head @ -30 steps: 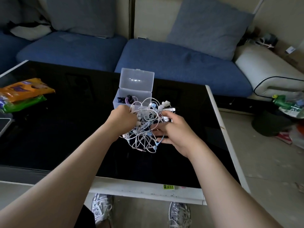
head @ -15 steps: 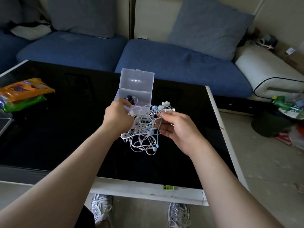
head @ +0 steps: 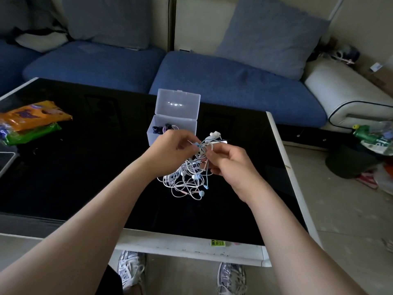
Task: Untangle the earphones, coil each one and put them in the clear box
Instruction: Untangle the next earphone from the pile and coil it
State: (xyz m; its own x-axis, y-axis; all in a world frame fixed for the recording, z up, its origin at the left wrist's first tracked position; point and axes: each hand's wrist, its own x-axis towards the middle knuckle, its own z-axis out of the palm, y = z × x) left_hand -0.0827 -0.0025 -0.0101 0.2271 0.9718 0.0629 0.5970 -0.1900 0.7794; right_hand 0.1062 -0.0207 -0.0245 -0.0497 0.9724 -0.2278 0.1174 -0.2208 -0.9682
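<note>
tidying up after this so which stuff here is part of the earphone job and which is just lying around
Job: tangled bundle of white and pale blue earphone cables, pinched by left hand and right hand; clear plastic box with open lid; dark earphones already inside it.
Lying about: orange snack packet; green packet; grey-blue sofa cushion.

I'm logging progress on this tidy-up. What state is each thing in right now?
clear box, open, its lid standing up.
dark and purple earphones, lying inside the box.
earphone bundle, tangled, held at its top by both hands.
left hand, pinching a wire of the bundle.
right hand, fingers curled round its wires.
snack packets, lying flat on the table.
</note>
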